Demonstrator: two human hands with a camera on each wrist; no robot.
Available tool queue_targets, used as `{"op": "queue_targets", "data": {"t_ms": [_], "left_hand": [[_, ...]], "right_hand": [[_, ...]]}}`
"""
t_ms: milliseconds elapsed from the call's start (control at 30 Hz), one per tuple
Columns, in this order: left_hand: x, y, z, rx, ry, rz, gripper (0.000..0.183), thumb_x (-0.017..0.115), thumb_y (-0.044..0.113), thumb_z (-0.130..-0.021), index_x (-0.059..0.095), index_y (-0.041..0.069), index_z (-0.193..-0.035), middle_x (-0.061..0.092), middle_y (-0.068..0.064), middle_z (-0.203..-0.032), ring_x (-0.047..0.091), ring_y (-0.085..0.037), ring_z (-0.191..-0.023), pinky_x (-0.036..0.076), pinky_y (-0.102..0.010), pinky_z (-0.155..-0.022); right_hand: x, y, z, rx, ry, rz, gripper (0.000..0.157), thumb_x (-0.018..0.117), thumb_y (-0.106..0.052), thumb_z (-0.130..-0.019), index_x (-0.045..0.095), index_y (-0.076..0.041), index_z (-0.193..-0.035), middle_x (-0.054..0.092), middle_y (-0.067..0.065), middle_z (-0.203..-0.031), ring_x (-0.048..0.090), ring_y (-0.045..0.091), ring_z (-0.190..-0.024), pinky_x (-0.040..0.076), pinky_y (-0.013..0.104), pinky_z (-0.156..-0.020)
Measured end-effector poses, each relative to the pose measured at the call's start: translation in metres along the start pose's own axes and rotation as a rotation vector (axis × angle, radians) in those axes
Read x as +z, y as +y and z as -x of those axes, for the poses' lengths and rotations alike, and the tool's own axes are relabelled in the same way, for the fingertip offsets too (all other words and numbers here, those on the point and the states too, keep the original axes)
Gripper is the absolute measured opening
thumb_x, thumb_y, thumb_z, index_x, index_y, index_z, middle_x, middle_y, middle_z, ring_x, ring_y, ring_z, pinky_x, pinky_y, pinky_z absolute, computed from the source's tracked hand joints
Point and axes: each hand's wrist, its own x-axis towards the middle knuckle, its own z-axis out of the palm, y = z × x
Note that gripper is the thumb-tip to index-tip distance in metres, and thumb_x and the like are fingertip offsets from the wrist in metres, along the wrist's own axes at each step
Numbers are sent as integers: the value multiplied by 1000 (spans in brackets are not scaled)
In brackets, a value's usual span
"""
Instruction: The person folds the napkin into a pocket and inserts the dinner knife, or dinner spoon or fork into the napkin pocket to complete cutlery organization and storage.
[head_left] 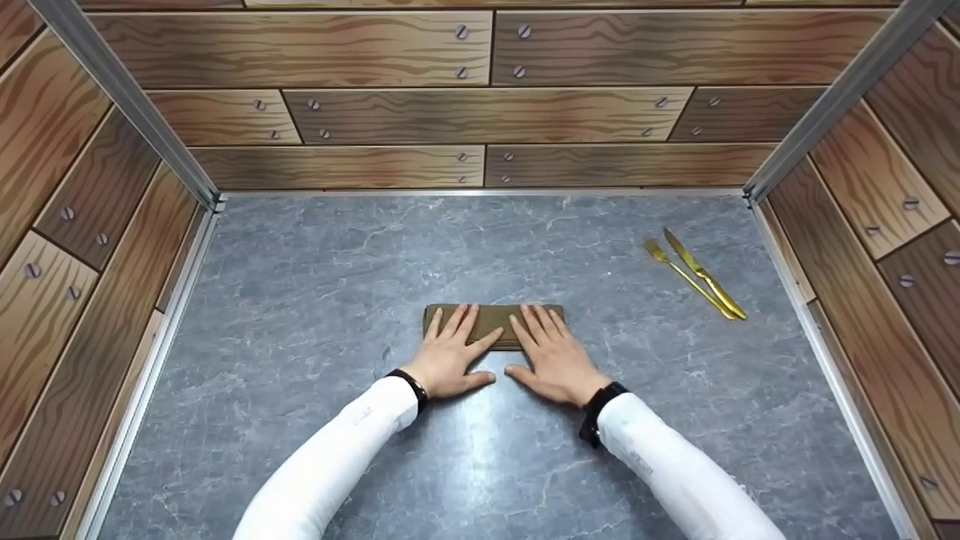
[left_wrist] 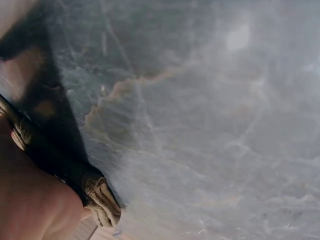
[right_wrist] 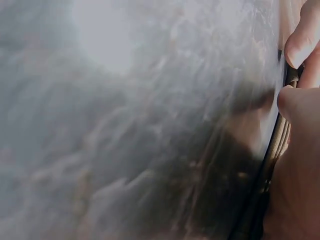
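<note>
A brown cloth (head_left: 496, 313), folded into a flat, narrow rectangle, lies on the grey marbled surface in the head view. My left hand (head_left: 448, 361) rests on its left half, fingers spread and straight, with the thumb on the surface in front. On the right half lies my right hand (head_left: 556, 365), also with straight, spread fingers. Both palms reach past the cloth's near edge. The left wrist view shows the cloth's layered end (left_wrist: 102, 200) beside the hand. Stacked folds (right_wrist: 281, 142) appear along the right edge of the right wrist view, partly covered by fingers.
A gold fork (head_left: 686, 276) and a gold knife (head_left: 705, 274) lie close together at the right, their handle ends almost meeting. Wood-patterned panels (head_left: 390, 116) stand at the back and both sides. Metal strips (head_left: 480, 193) edge the grey surface (head_left: 300, 300).
</note>
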Motion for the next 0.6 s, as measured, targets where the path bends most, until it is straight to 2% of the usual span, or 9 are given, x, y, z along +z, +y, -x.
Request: {"op": "queue_targets", "data": {"t_ms": [167, 367, 600], "left_hand": [[5, -2, 3, -8, 12, -12, 81, 37, 73, -91, 14, 32, -157, 2, -17, -165, 1, -33, -153, 1, -61, -121], [12, -13, 11, -44, 45, -7, 89, 35, 74, -91, 9, 22, -158, 2, -18, -164, 1, -32, -153, 2, -54, -123], [16, -21, 18, -103, 16, -75, 84, 24, 76, -91, 4, 30, -158, -4, -16, -165, -6, -32, -153, -1, -48, -125]], "right_hand": [[0, 1, 5, 22, 1, -17, 87, 34, -68, -95, 11, -12, -158, 4, 14, -165, 3, 34, -153, 6, 49, -124], [0, 0, 7, 39, 14, -22, 87, 35, -68, -95, 12, -13, -158, 5, 15, -165, 2, 37, -152, 5, 52, -124], [1, -4, 8, 80, 25, -29, 85, 33, -70, -94, 13, -18, -158, 5, 15, -165, 0, 42, -151, 3, 54, -123]]}}
